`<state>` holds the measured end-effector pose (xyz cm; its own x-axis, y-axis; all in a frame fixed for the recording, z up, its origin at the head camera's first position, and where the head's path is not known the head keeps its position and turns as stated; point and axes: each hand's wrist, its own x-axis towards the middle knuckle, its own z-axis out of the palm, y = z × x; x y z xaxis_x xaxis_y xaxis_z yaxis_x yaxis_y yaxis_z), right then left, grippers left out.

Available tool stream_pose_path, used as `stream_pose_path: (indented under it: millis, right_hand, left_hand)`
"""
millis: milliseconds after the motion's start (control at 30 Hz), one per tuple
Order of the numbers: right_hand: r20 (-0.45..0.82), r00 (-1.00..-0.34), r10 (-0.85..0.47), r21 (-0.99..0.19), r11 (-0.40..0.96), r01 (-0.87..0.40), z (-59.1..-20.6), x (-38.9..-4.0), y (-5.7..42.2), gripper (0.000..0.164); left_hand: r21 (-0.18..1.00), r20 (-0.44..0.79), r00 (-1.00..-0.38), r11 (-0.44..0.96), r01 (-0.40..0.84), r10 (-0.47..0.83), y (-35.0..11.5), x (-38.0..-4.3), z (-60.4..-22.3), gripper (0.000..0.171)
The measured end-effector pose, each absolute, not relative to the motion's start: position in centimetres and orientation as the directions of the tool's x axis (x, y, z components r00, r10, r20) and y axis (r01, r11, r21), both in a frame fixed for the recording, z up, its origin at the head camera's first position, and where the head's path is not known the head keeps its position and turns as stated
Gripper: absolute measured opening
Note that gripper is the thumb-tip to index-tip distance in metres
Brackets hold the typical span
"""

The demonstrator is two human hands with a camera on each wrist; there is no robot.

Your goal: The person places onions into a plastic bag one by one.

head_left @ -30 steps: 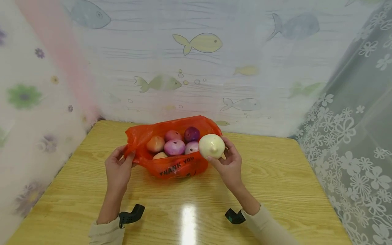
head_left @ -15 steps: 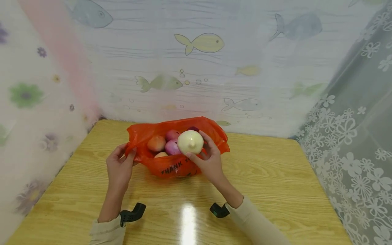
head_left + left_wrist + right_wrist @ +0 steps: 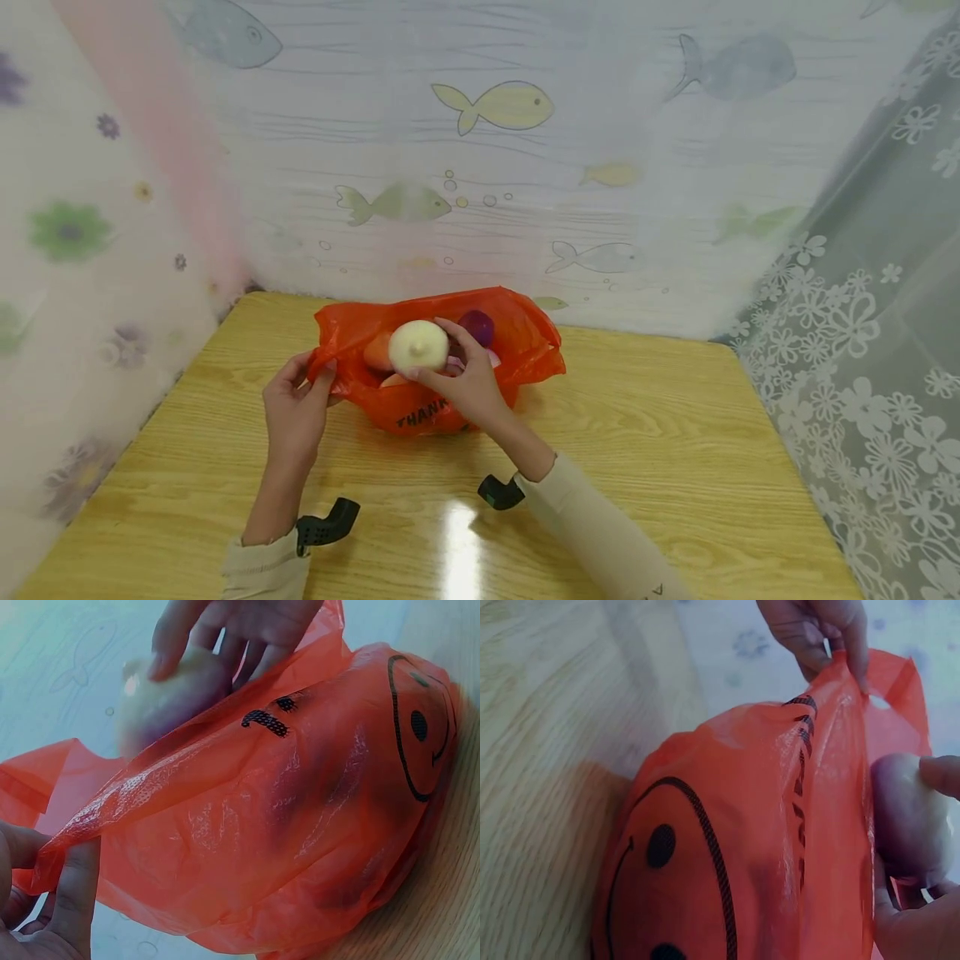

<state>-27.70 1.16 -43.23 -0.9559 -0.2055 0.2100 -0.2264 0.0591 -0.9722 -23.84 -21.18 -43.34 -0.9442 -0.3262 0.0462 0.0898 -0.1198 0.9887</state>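
An orange-red plastic bag (image 3: 536, 362) with black lettering stands with its mouth spread on the table. My left hand (image 3: 296, 408) pinches the left end of its rim between thumb and fingers. In my right hand (image 3: 477, 387) is a pale round turnip (image 3: 414, 346) with a small tip, held over the mouth of the bag; its side shows purple in the right wrist view. Inside the bag lie a dark purple round piece (image 3: 477, 327) and an orange-peach one (image 3: 377, 353), others partly hidden behind the turnip and right hand.
The light wood table (image 3: 637, 450) reaches back to a pale wall covering (image 3: 495, 167) printed with fish. To the right hangs a grey sheer curtain (image 3: 885, 333) with white flowers. Black wrist camera mounts (image 3: 327, 523) stick out from both cuffs.
My right hand has carried the turnip leftward from the bag's right end to over its left half. The right rim now flops outward. My left hand keeps its pinch on the rim.
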Motion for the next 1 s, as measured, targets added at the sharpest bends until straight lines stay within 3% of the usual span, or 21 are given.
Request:
stream_pose_path:
  millis: [333, 1000]
  right_hand:
    - [0.233, -0.951, -0.202, -0.956, 0.13, -0.262, -44.1, -29.1, -0.3, 0.07]
    - [0.22, -0.956, -0.195, -0.96, 0.13, -0.247, -45.2, -30.1, -2.3, 0.068]
  left_hand:
    - [0.995, 0.036, -0.945, -0.081, 0.065, -0.324, -21.1, -23.7, -43.5, 0.021]
    - [0.997, 0.056, -0.94, -0.03, 0.07, -0.338, -21.3, -23.8, -43.6, 0.022]
